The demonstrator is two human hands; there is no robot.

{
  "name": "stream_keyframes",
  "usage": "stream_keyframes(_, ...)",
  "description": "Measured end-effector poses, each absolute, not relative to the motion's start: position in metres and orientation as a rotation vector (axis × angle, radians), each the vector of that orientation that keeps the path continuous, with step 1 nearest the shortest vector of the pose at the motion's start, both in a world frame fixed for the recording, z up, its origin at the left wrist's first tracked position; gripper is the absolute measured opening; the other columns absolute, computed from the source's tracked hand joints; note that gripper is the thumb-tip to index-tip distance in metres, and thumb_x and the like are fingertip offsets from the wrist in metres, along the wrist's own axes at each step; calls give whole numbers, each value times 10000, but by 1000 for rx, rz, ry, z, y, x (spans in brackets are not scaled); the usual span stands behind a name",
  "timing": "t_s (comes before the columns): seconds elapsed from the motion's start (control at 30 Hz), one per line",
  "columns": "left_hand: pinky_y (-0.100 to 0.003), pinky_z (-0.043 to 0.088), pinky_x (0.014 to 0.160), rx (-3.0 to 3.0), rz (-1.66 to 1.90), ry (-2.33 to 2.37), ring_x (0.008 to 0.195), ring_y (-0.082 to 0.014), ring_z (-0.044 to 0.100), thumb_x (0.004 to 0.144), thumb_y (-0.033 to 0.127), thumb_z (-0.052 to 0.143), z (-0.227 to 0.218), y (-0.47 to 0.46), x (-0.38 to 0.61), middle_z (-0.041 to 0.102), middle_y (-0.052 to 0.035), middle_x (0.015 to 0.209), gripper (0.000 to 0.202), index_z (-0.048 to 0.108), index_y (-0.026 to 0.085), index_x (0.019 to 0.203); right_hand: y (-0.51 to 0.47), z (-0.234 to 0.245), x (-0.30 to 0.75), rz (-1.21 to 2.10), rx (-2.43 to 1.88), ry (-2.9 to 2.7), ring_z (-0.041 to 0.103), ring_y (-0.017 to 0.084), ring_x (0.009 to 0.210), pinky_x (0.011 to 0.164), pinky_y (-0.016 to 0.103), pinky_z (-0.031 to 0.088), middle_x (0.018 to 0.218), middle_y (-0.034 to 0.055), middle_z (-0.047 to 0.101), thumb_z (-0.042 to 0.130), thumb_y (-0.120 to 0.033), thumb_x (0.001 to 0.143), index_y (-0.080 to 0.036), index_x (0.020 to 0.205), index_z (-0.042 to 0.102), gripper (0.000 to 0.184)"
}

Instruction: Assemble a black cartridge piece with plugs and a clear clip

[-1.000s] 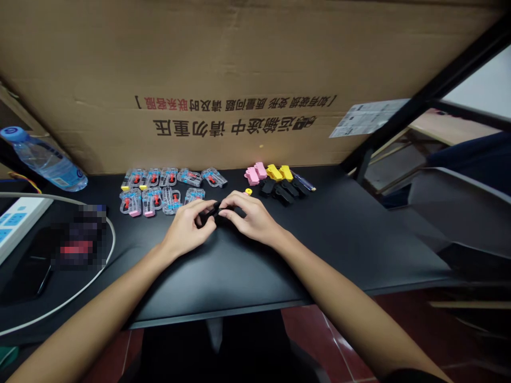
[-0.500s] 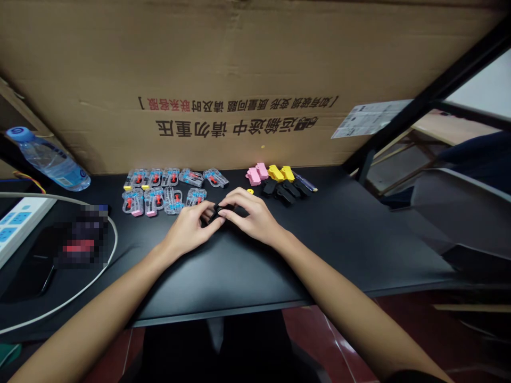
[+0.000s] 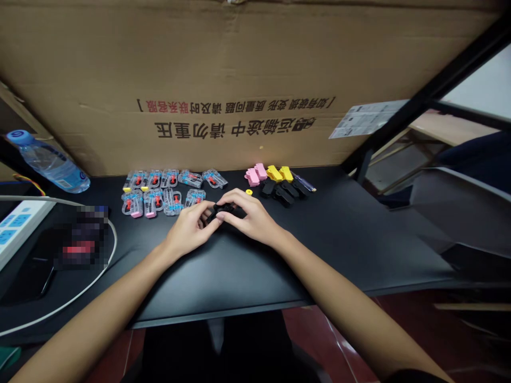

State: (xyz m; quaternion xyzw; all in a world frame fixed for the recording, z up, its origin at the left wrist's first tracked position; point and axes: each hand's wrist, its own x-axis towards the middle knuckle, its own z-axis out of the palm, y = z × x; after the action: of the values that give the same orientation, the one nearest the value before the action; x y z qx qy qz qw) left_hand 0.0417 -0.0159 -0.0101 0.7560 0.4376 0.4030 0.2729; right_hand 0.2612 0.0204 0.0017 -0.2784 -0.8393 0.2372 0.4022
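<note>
Between my two hands is a small black plastic piece [image 3: 224, 208], partly covered by fingers, so its exact kind does not show. My left hand [image 3: 189, 226] pinches its left end with thumb and fingers. On the other end, the thumb and fingers of my right hand [image 3: 253, 217] are closed. Just beyond lie two rows of clear plastic toy pistols [image 3: 173, 202] with blue and red parts inside. A small yellow ring [image 3: 249, 192] rests behind my right hand. Several black plastic pieces [image 3: 283, 194] lie right of it, beside pink pieces [image 3: 256, 174] and yellow pieces [image 3: 280, 173].
A purple-handled screwdriver-like tool [image 3: 305, 183] lies by the black pieces. Cardboard [image 3: 239, 64] walls the back of the black table [image 3: 339, 250]. At left are a water bottle [image 3: 54, 165], a power strip [image 3: 19, 223], a phone [image 3: 34, 271] and a looping white cable [image 3: 114, 247].
The black piece has turned a little between my hands, and more of it shows. My fingers have shifted slightly on it. The things on the table have stayed put.
</note>
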Motion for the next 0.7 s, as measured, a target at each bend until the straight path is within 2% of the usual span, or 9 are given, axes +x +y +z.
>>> stream_keyframes(0.1,-218,530,570,2077,1095,1163,617,-110,621,999,380,674,-12,-15,42,678,11,804,260,695,194,1179,19,3,262,618,-716,-2145,724,246,1052,927,419,595,1132,84,756,728,-324,1032,-238,1191,707,181)
stream_keyframes(0.3,-233,560,602,2168,1131,1167,680,-130,667,1027,376,656,-15,-14,40,717,-16,871,251,678,189,1193,20,-1,262,726,-849,-2128,749,232,978,825,378,620,1259,97,771,726,-398,1014,-241,1366,657,392)
stream_keyframes(0.43,-327,631,808,2371,1074,1212,918,-209,752,1059,343,598,-13,-11,38,762,-101,1121,313,662,186,1322,23,-5,260,710,-902,-2035,751,222,914,767,365,623,1232,83,785,726,-408,995,-244,1344,678,389)
stream_keyframes(0.53,-444,605,1001,2600,931,1301,1154,-309,730,1072,339,556,-7,-8,43,741,-168,1285,413,618,160,1439,25,-7,258,646,-947,-1916,754,242,956,751,365,626,1185,79,793,751,-419,970,-236,1280,708,362)
stream_keyframes(0.6,-477,574,1064,2685,863,1356,1232,-338,694,1072,321,537,-3,-7,48,733,-184,1317,453,591,150,1487,25,-7,256,614,-974,-1835,755,248,974,730,361,629,1194,86,788,757,-428,961,-232,1258,714,359)
stream_keyframes(0.7,-467,557,1083,2700,834,1441,1276,-343,672,1059,285,534,0,-8,57,708,-193,1377,507,543,138,1544,25,-9,254,574,-977,-1747,753,252,1014,717,352,634,1251,101,773,765,-433,949,-228,1265,707,382)
